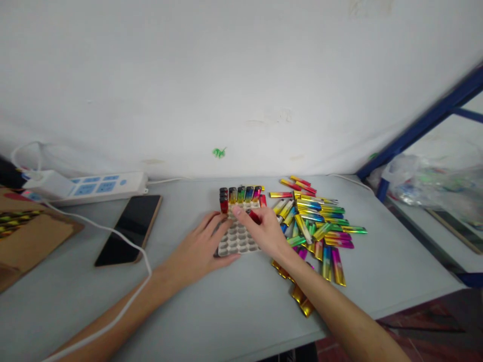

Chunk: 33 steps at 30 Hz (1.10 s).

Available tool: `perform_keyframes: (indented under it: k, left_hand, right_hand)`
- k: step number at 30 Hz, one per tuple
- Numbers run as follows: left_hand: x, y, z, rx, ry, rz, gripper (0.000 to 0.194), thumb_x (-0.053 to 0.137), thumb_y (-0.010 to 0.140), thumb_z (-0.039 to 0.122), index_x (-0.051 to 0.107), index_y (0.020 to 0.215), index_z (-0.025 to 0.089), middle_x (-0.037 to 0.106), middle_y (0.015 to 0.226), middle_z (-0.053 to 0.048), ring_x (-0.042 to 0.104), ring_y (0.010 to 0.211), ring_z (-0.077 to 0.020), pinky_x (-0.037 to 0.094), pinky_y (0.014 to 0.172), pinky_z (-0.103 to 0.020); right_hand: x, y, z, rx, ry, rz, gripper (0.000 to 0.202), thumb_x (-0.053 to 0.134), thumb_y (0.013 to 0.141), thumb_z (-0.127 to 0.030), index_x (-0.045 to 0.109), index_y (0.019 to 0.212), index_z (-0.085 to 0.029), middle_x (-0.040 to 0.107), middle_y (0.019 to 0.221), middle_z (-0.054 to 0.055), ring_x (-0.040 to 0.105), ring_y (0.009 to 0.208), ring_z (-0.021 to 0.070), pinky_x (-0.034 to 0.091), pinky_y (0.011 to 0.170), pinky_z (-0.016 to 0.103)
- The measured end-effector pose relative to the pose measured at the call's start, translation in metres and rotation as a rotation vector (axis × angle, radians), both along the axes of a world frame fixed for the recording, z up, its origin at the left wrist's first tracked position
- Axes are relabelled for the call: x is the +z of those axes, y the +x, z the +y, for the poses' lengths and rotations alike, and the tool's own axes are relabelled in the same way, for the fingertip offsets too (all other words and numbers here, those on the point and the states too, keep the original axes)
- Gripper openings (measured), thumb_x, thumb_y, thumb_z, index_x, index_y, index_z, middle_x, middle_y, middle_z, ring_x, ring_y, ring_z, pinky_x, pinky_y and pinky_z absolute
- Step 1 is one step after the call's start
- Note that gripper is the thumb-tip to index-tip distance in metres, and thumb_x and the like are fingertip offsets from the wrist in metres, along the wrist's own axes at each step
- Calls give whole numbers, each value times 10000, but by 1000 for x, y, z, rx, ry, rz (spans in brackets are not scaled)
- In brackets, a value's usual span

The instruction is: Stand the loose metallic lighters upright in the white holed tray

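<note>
A white tray with rows of small round cells [239, 239] lies on the table. Upright lighters [241, 194] in several colours stand along its back row and back left corner. My left hand [206, 241] grips the tray's left side, its fingertips near the corner lighters and its thumb along the front edge. Over the right part of the tray, my right hand [264, 231] is closed on a red lighter [253, 216] with a dark top. Its thumb points left; the other fingers are partly hidden. Right of this hand lies a loose heap of shiny multicoloured lighters [313, 221].
A phone [130, 229] lies at the left, before a white power strip [109, 186]. A white cable [128, 241] crosses over my left forearm. An open cardboard box [33, 231] is at far left. A blue metal frame [418, 120] and plastic bags [411, 176] are at right.
</note>
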State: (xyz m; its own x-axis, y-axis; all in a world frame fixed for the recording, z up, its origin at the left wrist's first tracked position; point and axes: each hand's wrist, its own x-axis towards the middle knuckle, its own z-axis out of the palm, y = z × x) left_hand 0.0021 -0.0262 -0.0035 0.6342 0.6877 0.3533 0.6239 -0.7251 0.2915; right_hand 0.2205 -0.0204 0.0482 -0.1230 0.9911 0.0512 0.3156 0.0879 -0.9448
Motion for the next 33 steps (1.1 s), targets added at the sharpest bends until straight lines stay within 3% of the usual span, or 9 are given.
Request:
perform_keyframes:
  k: [7,11,15,19,23,25,28,33]
  left_hand:
    - [0,0,0,-7,45,15,705,737,1017,590,537,1527,147,640,1461,-195,562,1445,-399,536,1225,-588]
    - [0,0,0,1,36,9,711,765,1001,579,537,1528,160,641,1468,-190,564,1451,-399,539,1223,-584]
    - [1,1,-1,10,21,-1,706,785,989,560,538,1523,170,638,1467,-186,577,1442,-399,553,1206,-589]
    - [2,2,-1,40,-29,-10,689,791,979,572,550,1507,202,611,1496,-180,626,1392,-390,600,1143,-570]
    - [4,0,-1,65,-88,-38,803,800,931,675,531,1527,208,603,1509,-187,672,1330,-398,632,1075,-573]
    - [8,-1,-2,75,-92,-92,768,759,965,663,530,1538,206,608,1512,-184,675,1328,-385,617,1096,-567]
    - [17,-2,-2,160,-60,-275,519,660,1064,542,606,1467,220,670,1429,-144,685,1299,-326,595,1113,-511]
    - [29,3,2,267,-187,-635,298,778,998,432,770,1231,246,770,1074,-41,724,888,-190,606,773,-312]
  right_hand:
    - [-4,-1,5,-108,-8,-54,457,541,866,-549,360,554,-268,332,531,-56,316,550,113,234,533,290]
    - [-7,-1,7,-110,-3,-59,435,533,867,-531,369,563,-268,338,531,-61,327,556,115,244,545,291]
    - [-9,-1,7,-78,32,-26,557,584,957,-643,381,610,-257,356,568,-68,346,578,117,272,566,294]
    - [-15,0,9,-56,93,28,498,634,1007,-694,533,822,-243,496,699,-57,470,654,141,379,617,282]
    - [-24,4,10,96,46,165,389,594,1073,-610,640,1221,-253,576,786,-39,576,690,164,512,656,299]
    - [-25,6,9,165,24,254,429,649,1048,-593,649,1317,-259,625,879,-14,628,724,169,584,684,324]
    - [-22,7,7,247,-29,369,433,728,994,-594,701,1263,-256,695,1085,38,711,838,185,673,781,381]
    - [-20,3,4,268,-44,383,433,853,914,-515,626,1184,-265,785,968,1,770,833,184,656,826,369]
